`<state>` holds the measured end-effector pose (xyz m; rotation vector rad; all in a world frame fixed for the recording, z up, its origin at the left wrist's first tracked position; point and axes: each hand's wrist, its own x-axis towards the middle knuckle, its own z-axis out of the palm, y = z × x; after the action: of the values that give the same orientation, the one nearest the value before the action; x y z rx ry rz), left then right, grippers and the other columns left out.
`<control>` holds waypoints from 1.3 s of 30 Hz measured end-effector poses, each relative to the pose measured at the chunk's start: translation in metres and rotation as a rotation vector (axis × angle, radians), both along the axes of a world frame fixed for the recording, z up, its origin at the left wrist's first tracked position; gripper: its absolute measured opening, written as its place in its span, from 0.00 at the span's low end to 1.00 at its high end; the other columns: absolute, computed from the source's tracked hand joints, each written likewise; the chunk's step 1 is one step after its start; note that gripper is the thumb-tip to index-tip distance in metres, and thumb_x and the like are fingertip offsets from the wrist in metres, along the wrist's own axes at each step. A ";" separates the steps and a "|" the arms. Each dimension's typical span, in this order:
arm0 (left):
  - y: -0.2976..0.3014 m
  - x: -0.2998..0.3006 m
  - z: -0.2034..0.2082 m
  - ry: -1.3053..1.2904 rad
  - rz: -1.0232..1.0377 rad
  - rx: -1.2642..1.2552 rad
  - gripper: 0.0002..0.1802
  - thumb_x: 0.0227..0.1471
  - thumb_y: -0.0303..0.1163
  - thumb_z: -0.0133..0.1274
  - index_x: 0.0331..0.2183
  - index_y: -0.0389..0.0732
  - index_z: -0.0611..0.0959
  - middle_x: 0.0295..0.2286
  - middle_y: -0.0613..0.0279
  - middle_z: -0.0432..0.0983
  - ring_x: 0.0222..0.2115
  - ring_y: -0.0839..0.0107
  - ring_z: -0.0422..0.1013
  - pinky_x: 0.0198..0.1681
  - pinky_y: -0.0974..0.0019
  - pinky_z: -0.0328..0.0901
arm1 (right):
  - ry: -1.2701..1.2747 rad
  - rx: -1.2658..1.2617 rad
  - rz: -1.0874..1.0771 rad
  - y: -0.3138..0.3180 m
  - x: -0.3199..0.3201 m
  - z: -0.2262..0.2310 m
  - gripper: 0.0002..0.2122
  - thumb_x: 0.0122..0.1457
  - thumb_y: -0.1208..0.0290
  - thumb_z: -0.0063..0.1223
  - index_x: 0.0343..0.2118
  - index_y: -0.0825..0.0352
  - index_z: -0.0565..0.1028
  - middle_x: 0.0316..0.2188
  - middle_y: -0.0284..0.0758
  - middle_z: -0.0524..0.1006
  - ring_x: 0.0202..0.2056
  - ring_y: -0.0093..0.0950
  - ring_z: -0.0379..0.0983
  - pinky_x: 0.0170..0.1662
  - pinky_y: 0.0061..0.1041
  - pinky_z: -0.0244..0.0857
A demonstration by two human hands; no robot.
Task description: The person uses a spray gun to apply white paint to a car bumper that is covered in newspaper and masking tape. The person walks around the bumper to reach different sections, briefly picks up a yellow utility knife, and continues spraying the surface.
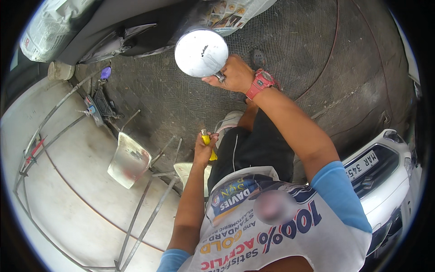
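My right hand (234, 74) is closed around a paint spray gun, its metal fitting showing at the fingers. The gun's round white cup (200, 53), with a dark smear on top, hides most of its body. It is held up near the dark car body panel (149, 27). My left hand (205, 146) is lower, in front of my left leg, closed around a small yellow tool (206, 139) with a pale tip. The tool's exact kind is unclear.
Newspaper (224, 13) masks parts of the dark panel. At left, a metal pipe rack (136, 222) stands by a large white panel (81, 181), with a smaller white panel (129, 161). A white car (385, 172) is at right. A reddish hose (333, 54) crosses the mesh-patterned floor.
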<state>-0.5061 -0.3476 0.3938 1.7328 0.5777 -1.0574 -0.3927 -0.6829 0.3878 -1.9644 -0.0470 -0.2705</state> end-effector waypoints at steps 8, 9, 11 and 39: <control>0.005 -0.017 -0.012 0.008 -0.094 0.026 0.14 0.60 0.28 0.62 0.41 0.45 0.72 0.40 0.61 0.83 0.35 0.78 0.74 0.38 0.71 0.68 | -0.180 -0.022 -0.188 -0.018 -0.024 -0.003 0.20 0.52 0.56 0.69 0.44 0.62 0.82 0.42 0.38 0.84 0.41 0.43 0.81 0.45 0.39 0.76; 0.007 -0.018 -0.013 0.012 -0.126 0.056 0.14 0.60 0.28 0.62 0.41 0.45 0.72 0.40 0.61 0.83 0.34 0.78 0.74 0.38 0.71 0.68 | -0.176 -0.075 -0.195 -0.020 -0.025 -0.002 0.20 0.51 0.58 0.71 0.45 0.62 0.82 0.42 0.38 0.84 0.43 0.44 0.80 0.46 0.40 0.75; 0.010 -0.020 -0.013 0.009 -0.180 0.111 0.14 0.59 0.28 0.63 0.41 0.44 0.73 0.38 0.63 0.83 0.33 0.78 0.75 0.38 0.71 0.69 | -0.185 -0.071 -0.196 -0.023 -0.027 -0.002 0.20 0.51 0.56 0.70 0.44 0.62 0.82 0.41 0.39 0.84 0.41 0.44 0.81 0.45 0.39 0.76; -0.118 -0.049 -0.065 -0.059 -1.117 0.501 0.25 0.56 0.43 0.61 0.50 0.42 0.73 0.37 0.41 0.82 0.39 0.38 0.79 0.42 0.42 0.73 | -0.250 0.393 0.146 -0.108 0.017 -0.046 0.21 0.54 0.50 0.67 0.42 0.61 0.82 0.34 0.38 0.81 0.31 0.39 0.81 0.34 0.35 0.76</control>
<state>-0.5547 -0.4660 0.3288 2.6077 -0.2825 -1.6803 -0.3762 -0.7907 0.3414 -1.5211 -0.2784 -0.3962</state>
